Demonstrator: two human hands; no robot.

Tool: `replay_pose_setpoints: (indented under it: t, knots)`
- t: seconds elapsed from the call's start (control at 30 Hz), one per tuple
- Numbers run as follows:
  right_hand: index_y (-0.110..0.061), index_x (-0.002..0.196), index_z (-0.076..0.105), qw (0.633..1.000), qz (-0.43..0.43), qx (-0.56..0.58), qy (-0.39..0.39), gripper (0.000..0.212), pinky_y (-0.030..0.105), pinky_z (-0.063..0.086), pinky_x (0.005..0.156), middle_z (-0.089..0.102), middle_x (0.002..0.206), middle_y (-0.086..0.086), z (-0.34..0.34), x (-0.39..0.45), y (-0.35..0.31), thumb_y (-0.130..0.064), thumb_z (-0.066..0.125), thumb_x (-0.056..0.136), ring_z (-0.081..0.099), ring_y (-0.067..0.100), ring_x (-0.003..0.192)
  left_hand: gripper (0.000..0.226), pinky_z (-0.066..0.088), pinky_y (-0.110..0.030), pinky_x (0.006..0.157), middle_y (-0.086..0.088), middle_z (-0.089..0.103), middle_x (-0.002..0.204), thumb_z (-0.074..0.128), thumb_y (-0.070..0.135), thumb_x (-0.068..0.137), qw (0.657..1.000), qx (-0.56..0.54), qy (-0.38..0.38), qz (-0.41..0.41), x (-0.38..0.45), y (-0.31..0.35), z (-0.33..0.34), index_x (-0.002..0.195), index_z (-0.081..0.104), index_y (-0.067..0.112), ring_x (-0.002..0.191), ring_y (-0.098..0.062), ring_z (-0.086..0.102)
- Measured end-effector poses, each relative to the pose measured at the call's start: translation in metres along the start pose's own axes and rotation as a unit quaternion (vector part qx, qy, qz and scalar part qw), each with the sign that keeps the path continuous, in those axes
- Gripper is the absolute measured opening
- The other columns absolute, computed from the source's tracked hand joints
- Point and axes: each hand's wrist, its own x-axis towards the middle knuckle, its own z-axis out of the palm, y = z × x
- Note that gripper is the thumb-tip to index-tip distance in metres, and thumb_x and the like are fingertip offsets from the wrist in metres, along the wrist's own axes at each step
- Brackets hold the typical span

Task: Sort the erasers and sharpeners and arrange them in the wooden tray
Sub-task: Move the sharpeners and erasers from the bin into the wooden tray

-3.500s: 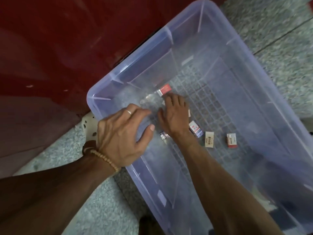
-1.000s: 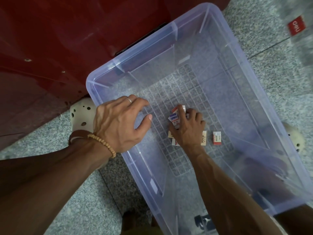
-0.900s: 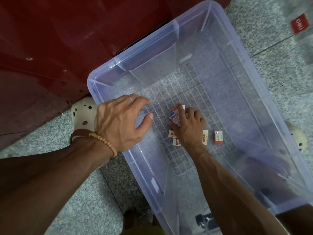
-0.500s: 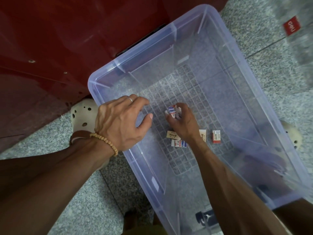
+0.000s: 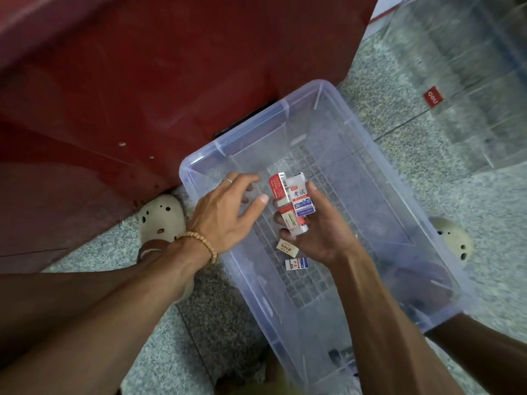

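- Over the clear plastic bin [image 5: 370,178] on the speckled floor [image 5: 159,343]: both hands work above its gridded bottom.
- Right hand [image 5: 322,235]: palm up, fingers curled round a small stack of erasers [image 5: 291,206] — one red-sleeved, one white-and-blue, a third beneath.
- Left hand [image 5: 225,215]: just beside the stack, fingers spread and loosely bent, holding nothing; beaded bracelet [image 5: 199,242] on wrist.
- Two loose erasers on bin bottom below the right hand: tan eraser [image 5: 287,248], blue-striped eraser [image 5: 296,264].
- Red cabinet [image 5: 171,81] behind bin.
- Wooden tray: not visible.
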Motion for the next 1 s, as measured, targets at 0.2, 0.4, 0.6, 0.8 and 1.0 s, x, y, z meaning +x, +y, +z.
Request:
replay_pose_setpoints:
  t: [0.2,0.4,0.6,0.8,1.0]
  knots:
    - [-0.003,0.117,0.064,0.996,-0.072,0.051,0.014,0.046,0.031,0.057,0.085,0.074,0.097,0.011,0.070,-0.031,-0.013,-0.031,0.063,0.081,0.071,0.018,0.084,0.042,0.049,-0.031,0.085,0.001,0.061,0.109,0.046,0.042,0.094,0.993,-0.113,0.018,0.029,-0.007,0.048,-0.026,0.130,0.051,0.020,0.096,-0.016,0.063]
    - [-0.013,0.088,0.066,0.985,-0.133,0.019,0.106,0.027,0.016,0.036,0.041,0.065,0.063,0.000,0.091,-0.062,-0.015,-0.029,0.048,0.100,0.056,0.007,0.049,0.020,0.047,-0.034,0.085,0.004,0.061,0.103,0.065,0.032,0.090,0.994,-0.102,0.024,0.007,-0.018,0.081,-0.045,0.106,0.057,0.024,0.093,-0.015,0.060]
    - [-0.017,0.098,0.066,0.973,-0.187,-0.075,0.112,0.023,0.021,0.044,0.049,0.067,0.077,0.003,0.105,-0.092,-0.024,-0.035,0.052,0.100,0.060,0.013,0.065,0.013,0.053,-0.034,0.070,-0.003,0.069,0.081,0.075,0.013,0.081,0.965,-0.256,0.047,0.004,-0.028,0.105,-0.073,0.085,0.063,0.017,0.074,-0.017,0.064]
    - [-0.027,0.098,0.072,0.948,-0.252,-0.192,0.043,0.024,0.022,0.042,0.057,0.066,0.080,0.001,0.155,-0.123,-0.035,-0.042,0.054,0.092,0.063,0.011,0.069,0.012,0.043,-0.012,0.050,-0.004,0.066,0.071,0.069,0.002,0.086,0.928,-0.366,0.073,0.010,-0.051,0.127,-0.129,0.085,0.065,0.014,0.054,-0.001,0.059]
    - [-0.013,0.109,0.069,0.927,-0.299,-0.226,-0.006,0.028,0.023,0.045,0.054,0.070,0.092,0.011,0.218,-0.135,-0.026,-0.036,0.061,0.095,0.063,0.019,0.076,0.013,0.049,-0.018,0.053,0.002,0.067,0.066,0.071,0.006,0.085,0.922,-0.360,0.140,0.034,-0.085,0.122,-0.190,0.083,0.068,0.018,0.058,-0.004,0.058]
